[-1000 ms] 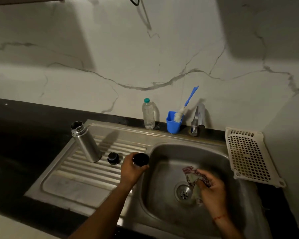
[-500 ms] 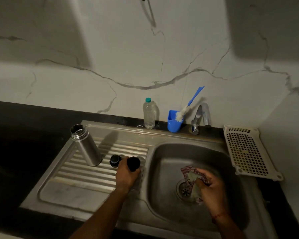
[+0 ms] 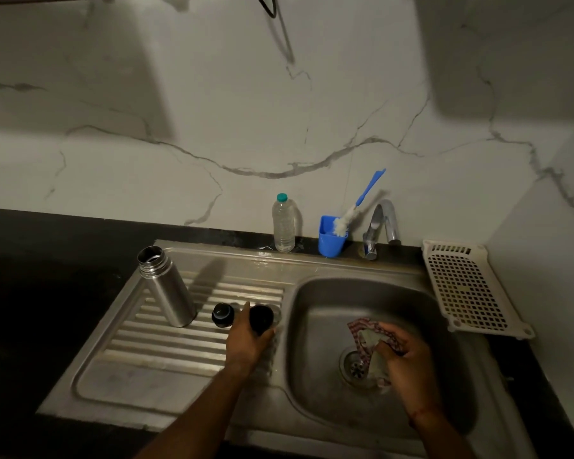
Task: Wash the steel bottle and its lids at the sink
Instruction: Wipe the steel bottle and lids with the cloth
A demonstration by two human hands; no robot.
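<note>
We are curling our left hand (image 3: 247, 342) around a black lid (image 3: 261, 318) over the ribbed drainboard (image 3: 166, 346), just beside a smaller black lid (image 3: 222, 314). The steel bottle (image 3: 168, 286) is standing upright there, uncapped, with a shiny, threaded neck. Our right hand (image 3: 408, 359) is clutching a patterned cloth (image 3: 365, 336) in the sink basin (image 3: 315, 313).

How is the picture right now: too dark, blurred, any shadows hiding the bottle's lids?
Head view: dim overall, the counter nearly black. Head view: the loose lid and the held lid in the left hand look dark but outlined. Head view: the steel bottle casts a shadow rightward over the drainboard, behind both; edges bend slightly.
</note>
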